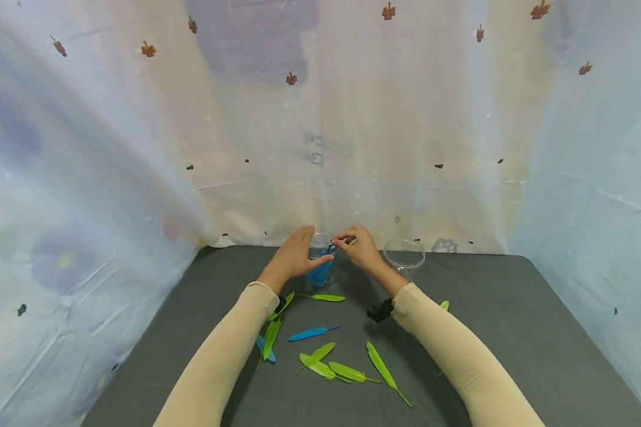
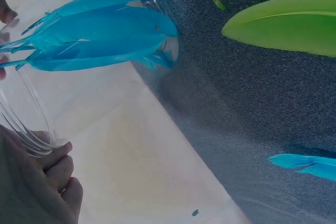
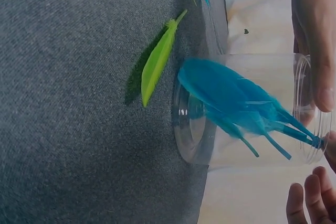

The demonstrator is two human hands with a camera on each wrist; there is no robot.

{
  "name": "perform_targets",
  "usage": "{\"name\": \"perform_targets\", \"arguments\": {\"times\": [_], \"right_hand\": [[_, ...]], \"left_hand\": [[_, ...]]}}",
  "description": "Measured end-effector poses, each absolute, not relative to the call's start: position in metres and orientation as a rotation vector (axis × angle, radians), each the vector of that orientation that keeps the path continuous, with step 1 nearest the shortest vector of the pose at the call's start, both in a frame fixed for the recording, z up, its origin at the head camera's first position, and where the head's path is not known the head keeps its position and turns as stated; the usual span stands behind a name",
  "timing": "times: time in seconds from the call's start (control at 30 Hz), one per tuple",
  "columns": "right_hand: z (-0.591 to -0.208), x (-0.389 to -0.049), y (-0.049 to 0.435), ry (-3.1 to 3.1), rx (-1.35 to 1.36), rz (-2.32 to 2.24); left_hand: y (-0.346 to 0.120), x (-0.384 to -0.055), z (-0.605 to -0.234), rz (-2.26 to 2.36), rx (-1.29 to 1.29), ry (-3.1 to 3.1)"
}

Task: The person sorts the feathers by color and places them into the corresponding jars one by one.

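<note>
A clear jar (image 3: 252, 66) stands near the table's back edge with several blue feathers (image 3: 231, 93) inside, quill ends up at the mouth. My left hand (image 1: 297, 255) holds the jar's left side at the rim, thumb across its front. With thumb and finger, my right hand (image 1: 359, 246) pinches blue quill ends at the mouth; how many feathers it grips I cannot tell. In the right wrist view its other fingers (image 3: 314, 198) stand off the jar. A single blue feather (image 1: 308, 334) lies on the table between my forearms.
Right of my right hand stands a second clear container with a round rim (image 1: 406, 267). Several green feathers (image 1: 381, 365) are scattered on the dark grey table (image 1: 513, 332). Near my left sleeve, a blue feather (image 1: 269, 354) lies partly under a green one. A patterned curtain (image 1: 352, 196) hangs behind.
</note>
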State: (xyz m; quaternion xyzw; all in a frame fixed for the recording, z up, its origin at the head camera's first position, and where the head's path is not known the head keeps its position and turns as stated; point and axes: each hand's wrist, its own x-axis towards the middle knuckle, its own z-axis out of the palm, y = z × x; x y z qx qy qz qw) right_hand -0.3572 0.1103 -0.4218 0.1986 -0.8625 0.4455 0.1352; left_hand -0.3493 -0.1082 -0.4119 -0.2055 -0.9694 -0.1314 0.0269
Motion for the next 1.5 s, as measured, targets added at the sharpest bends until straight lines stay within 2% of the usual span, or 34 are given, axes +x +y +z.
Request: {"name": "perform_targets", "arguments": {"times": [0.6, 1.5], "right_hand": [[-0.42, -0.349, 0.118, -2.451, 0.625, 1.381], [-0.418, -0.298, 0.142, -2.377, 0.705, 1.414]], "left_hand": [[-0.108, -0.354, -0.414, -0.383, -0.62, -3.012], [-0.107, -0.351, -0.415, -0.399, -0.595, -3.015]]}}
